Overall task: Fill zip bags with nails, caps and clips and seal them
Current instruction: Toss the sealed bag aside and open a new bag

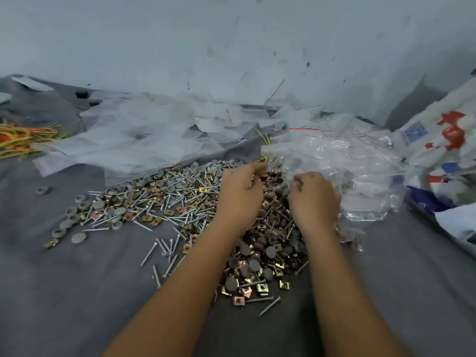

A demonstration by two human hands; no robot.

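Item: bagging station, one fill in hand. My left hand sits at the centre of the view, fingers curled shut; it seems to pinch small parts or a bag edge, but I cannot tell which. My right hand, just beside it toward 3 o'clock, is closed in a loose fist against the near edge of the clear zip bags, which lie heaped from centre toward 2 o'clock; whether it grips a bag mouth is blurred. Stock: mixed heap of nails, grey caps and brass-coloured clips, spread on the grey cloth from 9 o'clock through centre to 6 o'clock, under and around both hands. Method, as I judge it: hold one bag's mouth open with the right, feed a counted pinch with the left, nails point-down so they do not pierce the film, then run the red zip strip flat between thumb and finger. Other holdings: frosted plastic sheets at 11 o'clock; yellow and orange ties at 9 o'clock. Markings: a printed white sack at 3 o'clock bears red and blue print, not readable.
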